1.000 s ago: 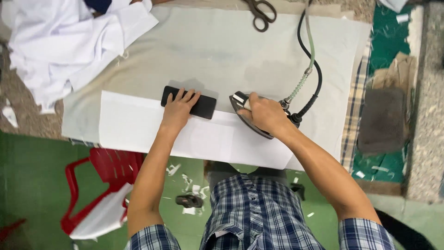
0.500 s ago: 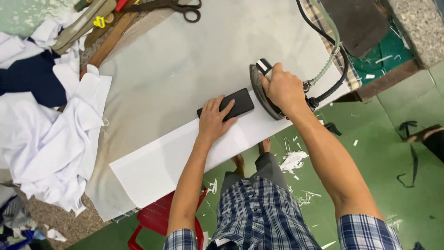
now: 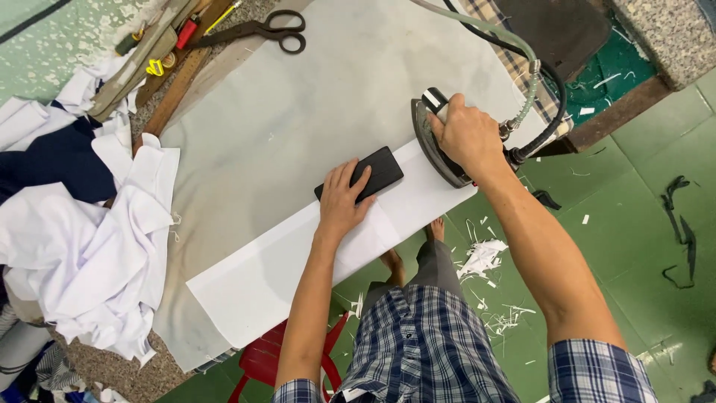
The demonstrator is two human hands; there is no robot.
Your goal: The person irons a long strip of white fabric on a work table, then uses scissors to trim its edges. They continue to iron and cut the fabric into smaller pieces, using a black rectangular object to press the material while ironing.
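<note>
A long white fabric strip (image 3: 283,261) lies along the near edge of a grey padded ironing table (image 3: 298,112). My left hand (image 3: 344,200) presses flat on a black rectangular block (image 3: 369,173) that sits on the strip. My right hand (image 3: 466,134) grips the handle of a dark steam iron (image 3: 438,145) resting at the strip's right end, just right of the block. A green hose (image 3: 522,67) and a black cable (image 3: 556,97) run from the iron's back.
A heap of white and dark blue garments (image 3: 82,224) covers the table's left end. Black scissors (image 3: 257,31), a wooden ruler (image 3: 179,78) and small tools lie at the far edge. A red plastic stool (image 3: 261,362) and fabric scraps (image 3: 485,257) are on the green floor.
The view has swung and closed in. Both hands keep their holds on the block and the iron, which stay at the strip's right end.
</note>
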